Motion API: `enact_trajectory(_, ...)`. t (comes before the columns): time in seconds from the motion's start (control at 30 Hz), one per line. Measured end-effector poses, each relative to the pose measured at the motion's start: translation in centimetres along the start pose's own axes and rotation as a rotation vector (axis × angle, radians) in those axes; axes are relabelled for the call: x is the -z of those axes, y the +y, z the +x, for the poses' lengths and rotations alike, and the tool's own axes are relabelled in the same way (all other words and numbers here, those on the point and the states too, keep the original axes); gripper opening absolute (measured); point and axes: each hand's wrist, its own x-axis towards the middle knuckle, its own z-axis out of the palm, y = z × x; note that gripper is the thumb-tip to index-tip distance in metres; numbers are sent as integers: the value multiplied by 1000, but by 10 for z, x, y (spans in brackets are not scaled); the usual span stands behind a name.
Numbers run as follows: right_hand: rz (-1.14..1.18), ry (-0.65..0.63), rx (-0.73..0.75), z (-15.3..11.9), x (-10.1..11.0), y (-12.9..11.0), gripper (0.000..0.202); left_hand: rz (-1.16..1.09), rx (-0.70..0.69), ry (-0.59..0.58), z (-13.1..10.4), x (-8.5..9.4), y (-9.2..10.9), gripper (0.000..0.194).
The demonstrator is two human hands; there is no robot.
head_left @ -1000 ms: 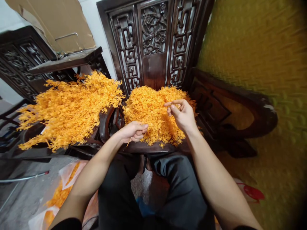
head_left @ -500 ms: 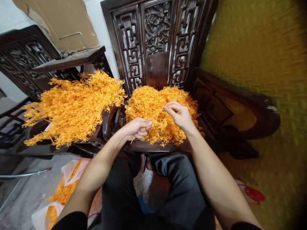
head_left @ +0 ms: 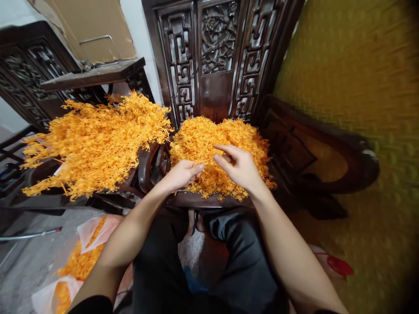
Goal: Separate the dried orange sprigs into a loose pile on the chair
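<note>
A pile of orange artificial flower sprigs [head_left: 196, 135] rests on the seat of a dark carved wooden chair [head_left: 214, 98]. Over its front left part, my left hand [head_left: 186, 174] is closed, thumb on top, around the thin stem of an orange sprig. Just to the right, my right hand [head_left: 236, 165] hovers above the pile with thumb and forefinger apart, and nothing shows between them. The held sprig's flowers blend into the pile behind, so its full outline is hard to make out.
A larger heap of orange sprigs [head_left: 98, 146] lies on dark furniture at the left. Plastic bags [head_left: 88, 244] holding more orange pieces are on the floor at lower left. The chair's curved armrest [head_left: 356, 161] stands to the right. Cardboard [head_left: 98, 30] leans at the back left.
My right hand has moved slightly left and down, and its thumb and forefinger have parted from a pinch. My left hand keeps its grip, a little further left. The view has shifted slightly.
</note>
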Motion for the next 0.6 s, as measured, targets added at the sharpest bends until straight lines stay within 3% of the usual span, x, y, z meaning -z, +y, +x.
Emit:
enact_trajectory(0.07,-60,-54,9,6,-10,-8,47,87,-21,-1,0,-2,3,43)
enact_trajectory(0.2,57,-116,18,20,-11,4,34,123,-22,-24,-5,-2,6,43)
enact_trajectory(0.27,169,65,-29,26,1,21,37,-4,6,-91,-10,-1,6,44)
enact_trajectory(0.37,375,467,-219,30,22,52,42,-234,37,-145,-14,4,3,46)
enact_trajectory(0.4,469,516,-291,29,27,61,44,-283,34,-135,-14,5,2,47)
enact_trajectory(0.5,671,391,-430,19,28,71,42,-379,-4,-116,-9,8,-1,44)
enact_trajectory(0.6,771,221,-455,9,13,55,41,-454,-75,-154,0,7,-2,41)
